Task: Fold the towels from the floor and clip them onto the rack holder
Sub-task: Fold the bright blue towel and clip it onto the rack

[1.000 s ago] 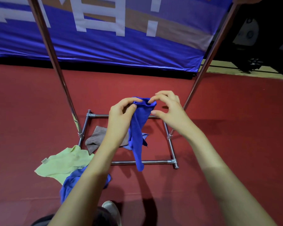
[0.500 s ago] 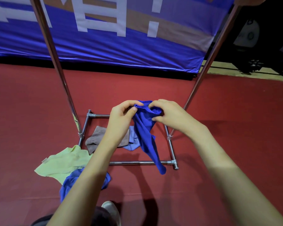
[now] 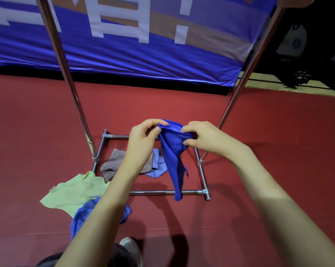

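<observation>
A dark blue towel hangs bunched in the air over the rack's base. My left hand pinches its top edge at the left end and my right hand pinches the same edge at the right end. The metal rack has a rectangular floor frame and two upright poles that run out of the top of the frame. On the red floor lie a grey-brown towel, a light blue towel, a pale green towel and another dark blue towel. No clips are in view.
A blue banner with white lettering hangs behind the rack. My shoe shows at the bottom edge. Dark equipment stands at the back right beyond the red floor.
My hands have drawn a little apart along the towel's top edge. The towel's hanging end swung right, then back under my hands.
</observation>
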A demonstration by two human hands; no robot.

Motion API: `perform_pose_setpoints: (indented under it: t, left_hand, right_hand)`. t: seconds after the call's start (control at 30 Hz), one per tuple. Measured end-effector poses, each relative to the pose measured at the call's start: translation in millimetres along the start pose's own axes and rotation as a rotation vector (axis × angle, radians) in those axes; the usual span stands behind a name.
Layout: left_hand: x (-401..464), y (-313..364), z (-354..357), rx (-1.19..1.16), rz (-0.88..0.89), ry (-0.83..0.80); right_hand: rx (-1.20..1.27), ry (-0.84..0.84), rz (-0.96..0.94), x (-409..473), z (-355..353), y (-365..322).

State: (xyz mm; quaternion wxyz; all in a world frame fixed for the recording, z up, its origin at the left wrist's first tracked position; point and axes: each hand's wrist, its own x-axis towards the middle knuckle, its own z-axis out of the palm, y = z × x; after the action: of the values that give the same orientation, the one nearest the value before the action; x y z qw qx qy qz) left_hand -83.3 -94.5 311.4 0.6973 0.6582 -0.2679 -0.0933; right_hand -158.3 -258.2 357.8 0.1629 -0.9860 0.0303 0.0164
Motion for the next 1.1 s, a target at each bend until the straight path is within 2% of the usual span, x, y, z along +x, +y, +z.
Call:
perform_pose_setpoints:
  t: [0.17,0.33,0.53,0.73,0.87,1.0,1.1]
  left_hand:
    - [0.4,3.6,1.6,-0.018,0.002,0.01]
    - [-1.5,4.8,5.6,-0.016,0.002,0.023]
    - [-0.5,5.5,8.3,-0.112,-0.046,0.088]
    - [-1.4,3.3,12.4,-0.214,-0.057,0.103]
    - [-0.2,2.1,12.1,-0.278,-0.092,0.124]
    - [-1.2,3.3,16.5,-0.205,-0.105,0.091]
    - [-1.4,7.6,17.6,-0.158,-0.052,0.037]
  right_hand:
    - [0.103,0.103,0.032,-7.0,-8.5,0.4]
    - [0.167,0.122,0.054,-6.5,-9.5,0.8]
    - [0.428,0.339,0.011,-13.9,-6.5,2.3]
    - [0.656,0.433,0.014,-16.0,-6.0,1.7]
    - [0.634,0.452,-0.017,-15.0,-3.1,4.4]
    - [0.399,0.437,-0.088,-15.3,-3.1,2.2]
    - [0.319,0.434,-0.091,-19.0,-6.1,0.2]
